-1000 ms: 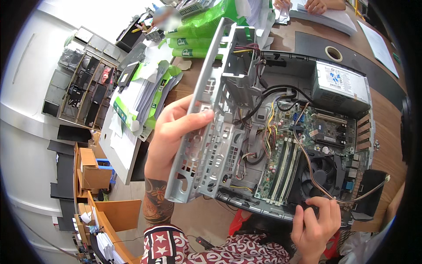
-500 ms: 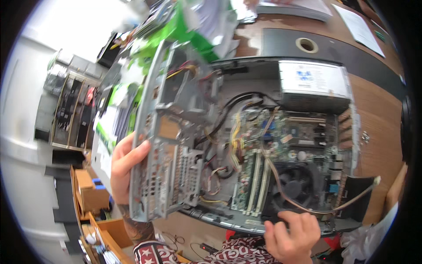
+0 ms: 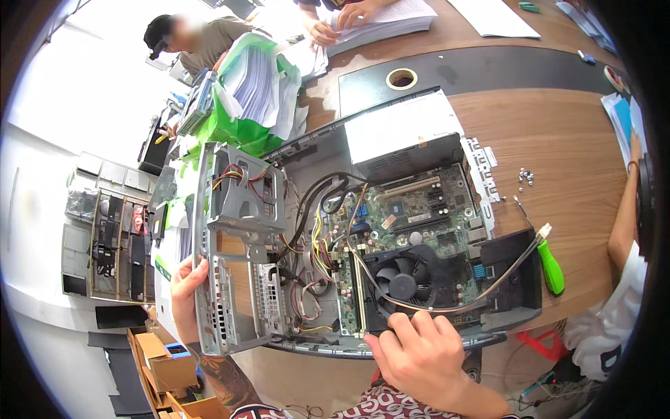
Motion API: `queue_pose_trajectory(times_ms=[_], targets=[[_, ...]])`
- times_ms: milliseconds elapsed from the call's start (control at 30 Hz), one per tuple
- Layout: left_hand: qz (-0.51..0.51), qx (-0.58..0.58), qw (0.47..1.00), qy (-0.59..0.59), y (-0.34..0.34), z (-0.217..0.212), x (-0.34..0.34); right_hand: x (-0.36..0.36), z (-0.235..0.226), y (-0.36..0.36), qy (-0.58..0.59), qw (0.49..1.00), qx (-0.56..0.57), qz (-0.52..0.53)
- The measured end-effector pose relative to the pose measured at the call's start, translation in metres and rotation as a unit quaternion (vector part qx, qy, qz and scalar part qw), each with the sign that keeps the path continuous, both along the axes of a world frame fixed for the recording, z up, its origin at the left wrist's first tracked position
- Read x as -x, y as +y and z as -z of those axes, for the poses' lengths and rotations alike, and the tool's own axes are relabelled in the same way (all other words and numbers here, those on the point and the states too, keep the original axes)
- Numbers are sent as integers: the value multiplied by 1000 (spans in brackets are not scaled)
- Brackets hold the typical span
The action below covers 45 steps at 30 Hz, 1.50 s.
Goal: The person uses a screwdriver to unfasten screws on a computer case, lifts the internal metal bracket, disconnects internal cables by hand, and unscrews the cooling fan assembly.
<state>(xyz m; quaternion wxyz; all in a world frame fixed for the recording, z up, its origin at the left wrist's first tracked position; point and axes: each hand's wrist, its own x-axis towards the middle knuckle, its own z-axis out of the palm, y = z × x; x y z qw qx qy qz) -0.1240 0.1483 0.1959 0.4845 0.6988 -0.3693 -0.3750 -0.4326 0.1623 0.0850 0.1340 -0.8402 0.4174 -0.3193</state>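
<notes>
L hand point(image 3: 187, 290) grips the metal frame point(image 3: 255, 227) by its outer left bar, thumb on the near face, other fingers mostly hidden behind; R hand point(image 3: 422, 353) is half-curled at the near edge of the computer case point(image 3: 314, 346), thumb & fingertips close tog.; can't tell if anything's pinched there.

Frame lies just to the R of the L hand, at the case's L end; its long axis runs near-to-far, approx. square to the case's L–R length; L hand is obv. the nearer one, R hand well apart, w/ part of the case btwn; can't tell if frame & case are joined.

Wire bundle point(image 3: 317, 244) sits just R of the frame, in the way on that side; black fan point(image 3: 403, 285) is just beyond the R hand, w/ a loose cable point(image 3: 513, 269) looping across it & past the case's R end; motherboard point(image 3: 412, 209) behind, then the power supply point(image 3: 412, 133) at the far side; green screwdriver point(image 3: 551, 269) & loose screws point(image 3: 525, 177) lie on the table point(image 3: 530, 133) to the R; green-wrapped paper point(image 3: 255, 80) stands beyond the frame; co-worker's hands point(image 3: 359, 12) are at a paper stack point(image 3: 391, 28), far side.
</notes>
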Motion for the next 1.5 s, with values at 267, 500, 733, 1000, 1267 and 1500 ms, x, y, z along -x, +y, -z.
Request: queue_pose_trajectory(times_ms=[267,500,733,1000,1267,1500], targets=[[-1,-7,1000,12,2,5,-6,-4,4,1,-8,1000,28,-1],[-16,-26,999,-30,6,1,5,-3,9,-2,-15,998,51,-28],[20,-9,1000,-2,4,0,2,3,10,-1,-33,998,59,1],[30,7,999,38,-5,17,5,-2,14,-3,-14,999,51,14],[-9,59,991,117,10,16,1,-8,6,2,-19,997,71,32],[25,200,979,-34,76,45,-9,-6,4,5,-26,997,66,33]])
